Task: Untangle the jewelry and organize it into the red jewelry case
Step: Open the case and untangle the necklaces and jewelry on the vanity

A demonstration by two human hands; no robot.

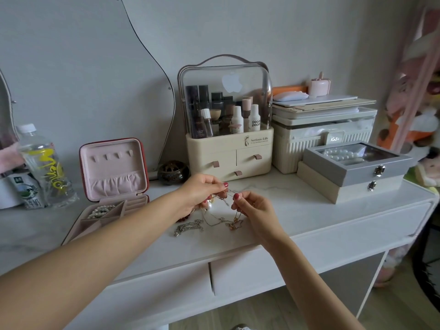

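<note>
A tangle of thin gold and silver chains [220, 216] hangs between my hands just above the white tabletop. My left hand [202, 190] pinches one part of the tangle, and a large pearl hangs below its fingers. My right hand [252, 208] pinches another strand a short way to the right. A silver chain [188, 228] lies loose on the table in front of them. The red jewelry case [112, 177] stands open at the left, with its pink lid upright. A pearl bracelet [101, 210] lies in one tray compartment.
A cream cosmetics organizer [228, 148] stands behind my hands, with a small dark round pot [172, 172] to its left. Grey and beige jewelry boxes [352, 172] are stacked at the right. Plastic bottles [44, 167] stand at the far left. The table's front edge [238, 253] runs just below my wrists.
</note>
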